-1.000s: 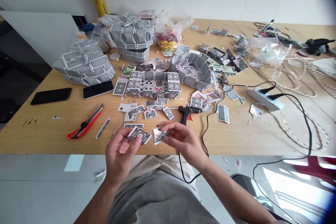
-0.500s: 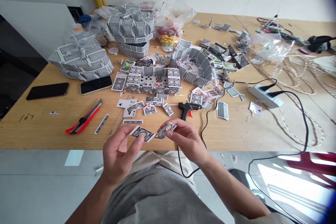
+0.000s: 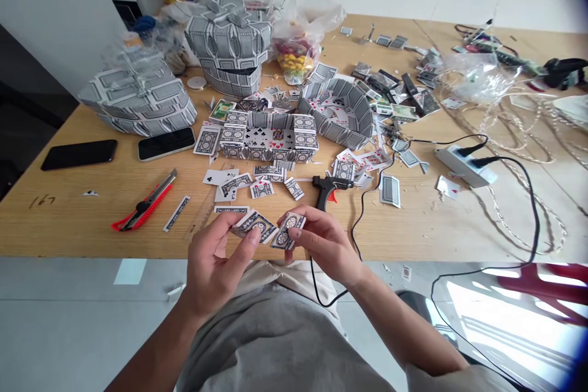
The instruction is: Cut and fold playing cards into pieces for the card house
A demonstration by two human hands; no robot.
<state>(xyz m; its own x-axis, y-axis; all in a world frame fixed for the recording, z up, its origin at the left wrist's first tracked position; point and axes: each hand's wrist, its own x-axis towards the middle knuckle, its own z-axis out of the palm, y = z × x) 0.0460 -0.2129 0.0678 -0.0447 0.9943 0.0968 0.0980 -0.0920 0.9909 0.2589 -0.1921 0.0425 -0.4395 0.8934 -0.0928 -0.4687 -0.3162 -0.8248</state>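
My left hand (image 3: pixel 218 263) pinches a patterned folded card piece (image 3: pixel 260 226) between thumb and fingers. Another such piece (image 3: pixel 287 231) is gripped in my right hand (image 3: pixel 328 245), and the two pieces meet or nearly meet at their inner edges, in front of the table edge. Just beyond my right hand lies a black glue gun (image 3: pixel 328 188) with a red trigger. Cut and folded cards (image 3: pixel 261 188) are scattered past my fingers. Behind them stands a rectangular box made of cards (image 3: pixel 269 152).
A red utility knife (image 3: pixel 144 205) and two phones (image 3: pixel 79 154) lie left. Lidded card baskets (image 3: pixel 138 98) and an open card tray (image 3: pixel 342 113) stand farther back. A power strip (image 3: pixel 465 165), black cables and rope (image 3: pixel 546 220) are on the right.
My left hand has moved slightly right, toward my right hand. The card piece in my right hand has turned more upright, its patterned face showing more. The view has shifted slightly.
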